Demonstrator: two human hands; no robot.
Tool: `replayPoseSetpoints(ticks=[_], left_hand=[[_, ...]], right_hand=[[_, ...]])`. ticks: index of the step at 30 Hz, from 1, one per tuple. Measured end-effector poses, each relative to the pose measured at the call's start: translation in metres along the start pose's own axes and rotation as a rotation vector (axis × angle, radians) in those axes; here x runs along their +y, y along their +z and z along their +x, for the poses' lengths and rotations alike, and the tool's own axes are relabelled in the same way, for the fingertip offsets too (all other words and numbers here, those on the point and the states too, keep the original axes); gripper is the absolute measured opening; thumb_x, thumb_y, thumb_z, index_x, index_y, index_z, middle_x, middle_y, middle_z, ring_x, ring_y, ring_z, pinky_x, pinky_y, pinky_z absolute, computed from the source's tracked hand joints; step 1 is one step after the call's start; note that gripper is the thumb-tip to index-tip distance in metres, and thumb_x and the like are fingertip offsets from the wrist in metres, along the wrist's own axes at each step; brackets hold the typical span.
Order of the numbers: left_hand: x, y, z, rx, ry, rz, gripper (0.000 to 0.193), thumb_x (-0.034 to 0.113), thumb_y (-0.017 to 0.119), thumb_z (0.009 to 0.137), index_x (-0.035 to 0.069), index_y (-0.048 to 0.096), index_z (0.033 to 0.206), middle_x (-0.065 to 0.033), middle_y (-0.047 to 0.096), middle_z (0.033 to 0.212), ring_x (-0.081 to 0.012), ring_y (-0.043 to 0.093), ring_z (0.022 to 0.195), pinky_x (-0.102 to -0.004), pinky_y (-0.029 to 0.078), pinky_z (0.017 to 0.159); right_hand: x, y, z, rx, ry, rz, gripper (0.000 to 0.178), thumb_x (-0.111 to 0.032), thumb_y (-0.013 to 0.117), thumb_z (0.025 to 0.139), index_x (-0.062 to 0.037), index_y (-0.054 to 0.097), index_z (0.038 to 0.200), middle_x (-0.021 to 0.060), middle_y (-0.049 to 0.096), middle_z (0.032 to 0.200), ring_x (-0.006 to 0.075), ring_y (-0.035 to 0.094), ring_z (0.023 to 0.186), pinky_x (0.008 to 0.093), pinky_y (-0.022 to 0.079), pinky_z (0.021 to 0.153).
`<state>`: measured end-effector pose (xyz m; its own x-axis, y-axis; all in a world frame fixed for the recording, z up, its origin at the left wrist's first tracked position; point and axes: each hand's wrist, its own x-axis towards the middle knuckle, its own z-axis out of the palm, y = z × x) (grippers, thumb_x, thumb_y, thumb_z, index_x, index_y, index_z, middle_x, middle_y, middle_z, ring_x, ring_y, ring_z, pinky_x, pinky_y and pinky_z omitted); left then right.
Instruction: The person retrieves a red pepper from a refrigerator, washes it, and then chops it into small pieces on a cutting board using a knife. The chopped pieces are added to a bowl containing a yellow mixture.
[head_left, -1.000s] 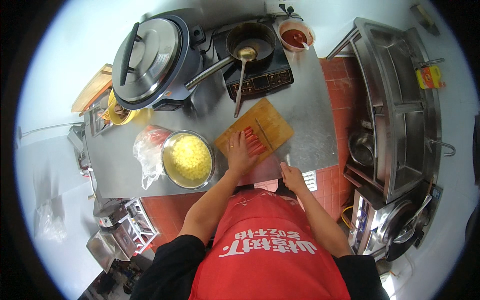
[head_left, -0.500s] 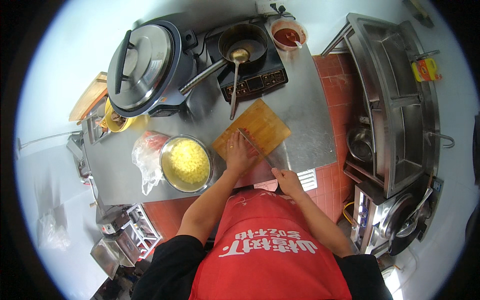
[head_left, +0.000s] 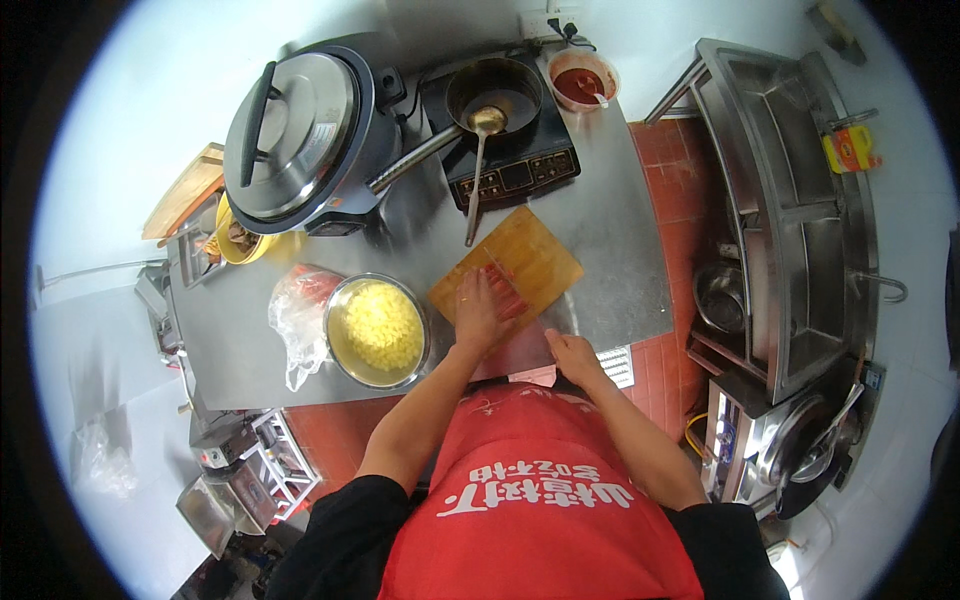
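Observation:
A wooden cutting board (head_left: pixel 545 262) lies at an angle on the metal counter, with red pieces that look like raw meat (head_left: pixel 508 292) on it. My left hand (head_left: pixel 478 308) rests on the board at the left side of the red pieces, its fingers stretched out over their edge. Just off the board's near right edge, my right hand (head_left: pixel 572 354) is closed round a knife handle (head_left: pixel 551 336). The blade is hard to make out against the board and the red pieces.
Left of the board stands a metal bowl (head_left: pixel 424 345) of yellow cubes, beside a plastic bag (head_left: pixel 293 340). Behind are a large pressure cooker (head_left: pixel 300 130), an induction cooker (head_left: pixel 535 178) bearing a pan with a ladle, and a bowl of red sauce (head_left: pixel 582 84). A metal sink (head_left: pixel 800 210) is at right.
The knife blade, plain to see along the fingers before, is now hard to make out, and more of the red pieces shows. Both hands stay in nearly the same places.

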<state>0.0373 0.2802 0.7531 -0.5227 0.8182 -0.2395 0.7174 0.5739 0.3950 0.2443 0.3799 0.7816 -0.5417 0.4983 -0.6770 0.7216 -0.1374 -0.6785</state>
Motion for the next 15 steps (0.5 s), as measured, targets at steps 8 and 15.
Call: replayPoseSetpoints(ticks=[8,15], left_hand=[[-0.008,0.009,-0.005,0.027,-0.012,0.014,0.108,0.043,0.082,0.069,-0.006,0.028,0.15,-0.0259,0.029,0.156,-0.0421,0.028,0.146,-0.0504,0.024,0.119],[-0.007,0.008,-0.006,0.038,-0.011,0.013,0.107,0.046,0.079,0.072,-0.006,0.028,0.15,-0.0264,0.029,0.156,-0.0399,0.027,0.147,-0.0505,0.022,0.12]], right_hand=[[-0.017,-0.006,-0.024,0.042,-0.036,-0.149,0.066,-0.054,0.05,0.099,0.0072,0.065,0.082,0.0293,0.062,0.075,0.0378,0.062,0.07,0.0465,0.047,0.07],[-0.015,-0.008,-0.025,-0.038,0.026,-0.195,0.07,-0.062,0.047,0.096,0.0044,0.069,0.085,0.0308,0.066,0.088,0.0481,0.065,0.091,0.051,0.049,0.08]])
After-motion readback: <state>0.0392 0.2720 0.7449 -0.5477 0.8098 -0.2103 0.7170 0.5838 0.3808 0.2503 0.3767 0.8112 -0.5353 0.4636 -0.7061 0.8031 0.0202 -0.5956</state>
